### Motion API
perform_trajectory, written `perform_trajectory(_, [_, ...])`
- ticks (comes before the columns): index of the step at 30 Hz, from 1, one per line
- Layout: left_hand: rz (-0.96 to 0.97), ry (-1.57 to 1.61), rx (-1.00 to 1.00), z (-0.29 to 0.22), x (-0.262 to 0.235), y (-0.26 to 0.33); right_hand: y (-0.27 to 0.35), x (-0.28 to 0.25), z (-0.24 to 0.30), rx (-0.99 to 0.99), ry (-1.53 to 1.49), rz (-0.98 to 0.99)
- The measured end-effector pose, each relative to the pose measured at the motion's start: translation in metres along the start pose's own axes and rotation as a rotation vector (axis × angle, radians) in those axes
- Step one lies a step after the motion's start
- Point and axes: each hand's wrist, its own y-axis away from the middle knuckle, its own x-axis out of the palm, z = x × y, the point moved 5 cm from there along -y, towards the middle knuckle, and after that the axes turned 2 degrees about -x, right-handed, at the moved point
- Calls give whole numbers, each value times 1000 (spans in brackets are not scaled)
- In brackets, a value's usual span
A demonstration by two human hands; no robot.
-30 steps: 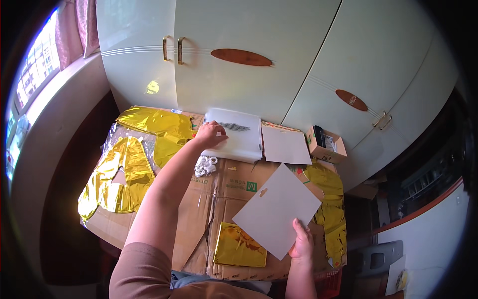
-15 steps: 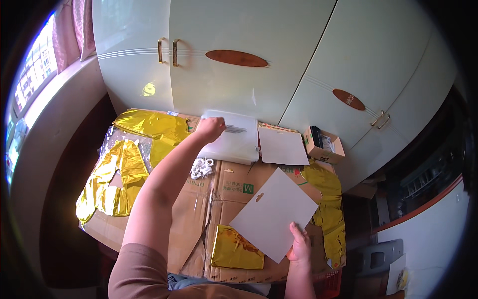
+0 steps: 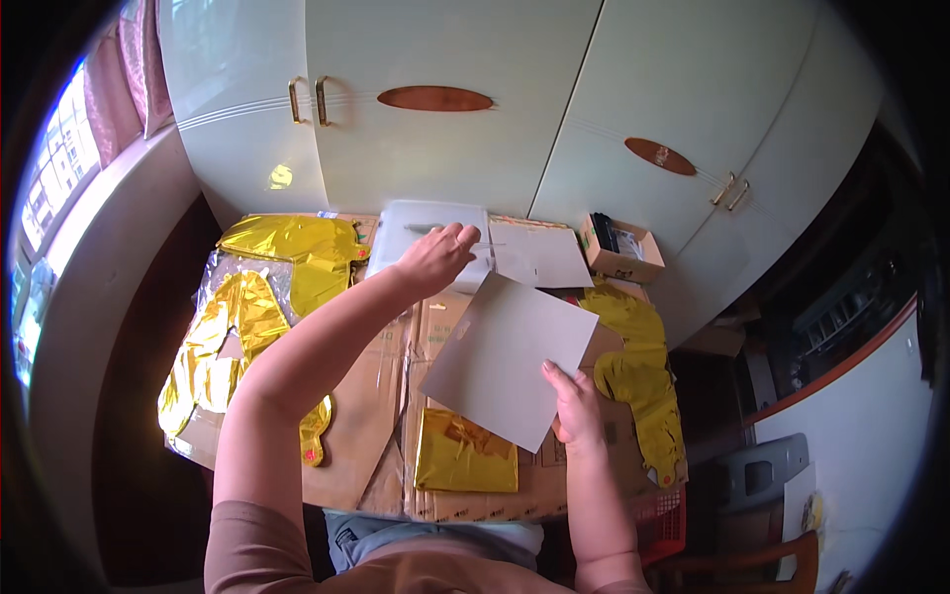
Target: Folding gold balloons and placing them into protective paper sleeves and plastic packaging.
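Observation:
My right hand (image 3: pixel 578 404) grips a pale card (image 3: pixel 510 361) by its lower right edge, thumb on top. The card is tilted above the cardboard and has a small hang hole near its left corner. My left hand (image 3: pixel 442 259) is closed in a pinch over a translucent flat pack (image 3: pixel 401 236); a thin line shows at its fingertips, too fine to name. Below the card lies a folded gold foil piece (image 3: pixel 465 457), partly covered by it. A second pale card (image 3: pixel 549 259) lies behind, right of the pack.
Flattened cardboard (image 3: pixel 346 465) covers the table. Gold foil balloons (image 3: pixel 223 332) lie at the left, and more gold foil (image 3: pixel 643 386) at the right. A small carton (image 3: pixel 623 249) with dark items stands at the back right. Pale cabinet doors (image 3: pixel 435 158) rise behind the table.
My left hand has moved right and nearer from the pack's far left side, with its fingers pinched. The card in my right hand has risen and shifted left; the whole view has shifted too.

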Motion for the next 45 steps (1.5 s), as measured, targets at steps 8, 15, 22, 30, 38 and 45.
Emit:
perform_trajectory(8, [348, 83, 149, -32, 10, 58, 54, -29, -34, 75, -27, -160])
perform_trajectory(15, [335, 77, 302, -90, 5, 87, 113, -55, -35, 119, -197, -116])
perform_trajectory(22, [185, 125, 256, -127, 36, 113, 166, -81, -38, 354, -160, -16])
perform_trajectory(30, [288, 234, 301, -146, 60, 129, 168, -83, -51, 158, -250, -209])
perform_trajectory(38, [346, 192, 441, -148, 60, 150, 172, -73, -55, 107, -219, -261])
perform_trajectory(45, [420, 264, 194, -133, 66, 141, 173, -85, -69, 206, -165, -207])
